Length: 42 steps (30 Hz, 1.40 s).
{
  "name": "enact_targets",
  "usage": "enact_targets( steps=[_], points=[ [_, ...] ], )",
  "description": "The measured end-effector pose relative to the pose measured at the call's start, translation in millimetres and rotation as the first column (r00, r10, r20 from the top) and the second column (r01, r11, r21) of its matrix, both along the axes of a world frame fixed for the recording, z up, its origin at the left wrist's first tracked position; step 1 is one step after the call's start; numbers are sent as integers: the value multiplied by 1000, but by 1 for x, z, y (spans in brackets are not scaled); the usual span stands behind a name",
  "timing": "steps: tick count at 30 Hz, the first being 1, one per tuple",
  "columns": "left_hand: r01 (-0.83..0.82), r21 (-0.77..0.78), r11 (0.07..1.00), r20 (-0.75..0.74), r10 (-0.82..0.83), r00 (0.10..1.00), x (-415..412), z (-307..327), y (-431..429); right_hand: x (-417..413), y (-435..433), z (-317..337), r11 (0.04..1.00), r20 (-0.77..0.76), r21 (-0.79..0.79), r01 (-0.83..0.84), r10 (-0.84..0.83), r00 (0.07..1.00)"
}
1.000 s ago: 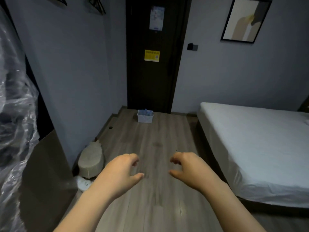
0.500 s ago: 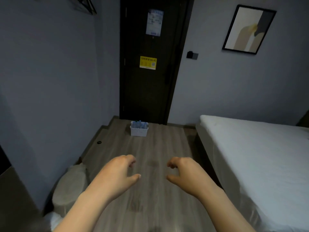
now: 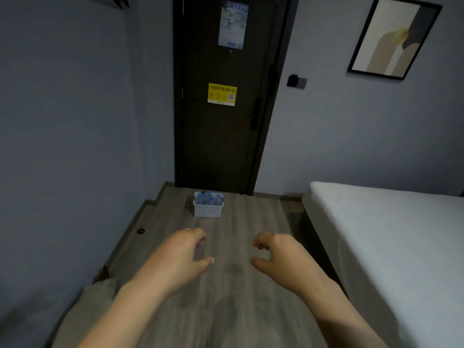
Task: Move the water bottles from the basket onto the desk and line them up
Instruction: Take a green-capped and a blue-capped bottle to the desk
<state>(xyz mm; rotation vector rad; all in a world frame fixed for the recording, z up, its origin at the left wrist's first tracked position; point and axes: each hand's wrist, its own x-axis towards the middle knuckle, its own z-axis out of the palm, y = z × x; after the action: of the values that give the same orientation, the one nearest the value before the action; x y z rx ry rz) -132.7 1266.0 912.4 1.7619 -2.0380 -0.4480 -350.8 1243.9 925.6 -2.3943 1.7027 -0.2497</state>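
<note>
Head view: white perforated plastic basket [image 3: 208, 210] on the grey wood-plank floor [image 3: 238, 285], at its far edge just before the dark door [image 3: 221, 136], with blue-capped clear water bottles [image 3: 209, 198] upright inside. Left hand [image 3: 175, 257] and right hand [image 3: 281, 257] hover near, fingers loosely curled, gripping nothing. White-sheeted bed [image 3: 391, 237] along the floor's right edge.

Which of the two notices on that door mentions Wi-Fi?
The lower, yellow sign; the notice above it is pale blue-white, its print unreadable.
</note>
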Motion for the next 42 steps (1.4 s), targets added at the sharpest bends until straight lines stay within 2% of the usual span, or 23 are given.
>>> enact_targets(
  steps=[13,18,34,42],
  points=[
    [-94,22,995,21,93,995,27,-2,-253,25,-283,-19,998,30,53,-24,22,999],
    [-120,43,992,-1,120,993,39,-11,-331,35,-364,-33,996,10,57,-66,65,998],
    [-64,111,992,-50,70,996,117,-41,-607,107,-621,-76,994,37,102,26,-30,999],
    [-35,164,986,-51,44,998,130,-55,-717,117,-724,-93,996,44,80,29,-33,998]
  ],
)
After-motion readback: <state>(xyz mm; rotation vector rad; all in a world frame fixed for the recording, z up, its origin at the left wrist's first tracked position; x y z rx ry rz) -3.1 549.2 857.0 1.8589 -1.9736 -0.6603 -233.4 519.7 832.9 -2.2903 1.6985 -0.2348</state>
